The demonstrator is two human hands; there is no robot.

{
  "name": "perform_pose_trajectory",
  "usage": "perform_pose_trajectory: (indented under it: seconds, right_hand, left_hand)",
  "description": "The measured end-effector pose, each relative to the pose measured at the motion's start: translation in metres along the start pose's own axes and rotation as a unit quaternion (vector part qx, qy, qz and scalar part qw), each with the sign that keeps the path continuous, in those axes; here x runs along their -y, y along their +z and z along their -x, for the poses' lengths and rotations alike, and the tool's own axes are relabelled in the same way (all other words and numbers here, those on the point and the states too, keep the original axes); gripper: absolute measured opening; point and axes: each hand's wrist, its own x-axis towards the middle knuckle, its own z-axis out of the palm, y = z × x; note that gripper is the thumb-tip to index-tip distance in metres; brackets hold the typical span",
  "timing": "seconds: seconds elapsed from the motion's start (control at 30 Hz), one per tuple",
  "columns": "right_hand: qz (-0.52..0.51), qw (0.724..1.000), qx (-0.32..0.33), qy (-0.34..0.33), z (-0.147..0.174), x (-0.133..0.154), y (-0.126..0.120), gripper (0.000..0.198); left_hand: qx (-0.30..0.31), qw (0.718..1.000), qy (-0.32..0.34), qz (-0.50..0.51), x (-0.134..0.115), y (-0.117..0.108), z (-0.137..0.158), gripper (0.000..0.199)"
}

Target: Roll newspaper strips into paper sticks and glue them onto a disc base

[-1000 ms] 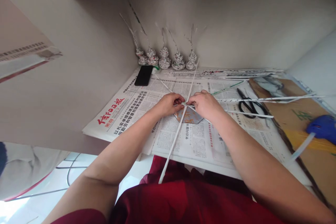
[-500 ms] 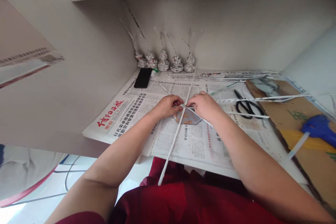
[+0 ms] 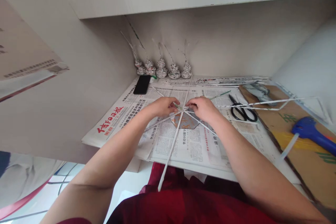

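Observation:
Thin rolled-paper sticks (image 3: 172, 148) cross in a star shape over the newspaper, one reaching down past the table's front edge. Under the crossing lies a grey card (image 3: 189, 122) with orange writing. My left hand (image 3: 166, 106) is closed at the left of the crossing, thumb and fingers pinching the paper sticks there. From the right, my right hand (image 3: 201, 107) has its fingers curled round the sticks close to the same point. The exact grip of both hands is partly hidden by the knuckles. A long folded stick (image 3: 278, 100) runs out to the right from the right hand.
Several woven paper gourds (image 3: 161, 69) stand along the back wall beside a black phone (image 3: 142, 84). Spare paper sticks (image 3: 215, 81) lie behind the newspaper (image 3: 123, 122). To the right are black scissors (image 3: 243, 112) and a blue glue gun (image 3: 312, 133) on cardboard (image 3: 312, 168).
The view has tilted up slightly. A stick that lay over the scissors on the right is gone from there, and one now slants out toward the lower left, under my left forearm.

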Motion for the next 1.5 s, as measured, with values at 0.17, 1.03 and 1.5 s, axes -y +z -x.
perform_pose_trajectory:
  seconds: [0.17, 1.03, 1.5]
  right_hand:
    - [-0.005, 1.0, 0.01, 0.008, 0.001, 0.001, -0.003, 0.025]
    - [0.008, 1.0, 0.01, -0.015, 0.001, 0.008, 0.007, 0.032]
    - [0.013, 0.999, 0.035, 0.005, 0.0, 0.008, 0.007, 0.033]
  left_hand:
    - [0.04, 0.992, 0.009, -0.116, -0.012, -0.021, -0.011, 0.016]
    - [-0.016, 0.998, 0.014, 0.062, 0.017, 0.02, -0.035, 0.011]
    - [-0.033, 0.994, 0.051, 0.095, 0.025, 0.023, -0.032, 0.016]
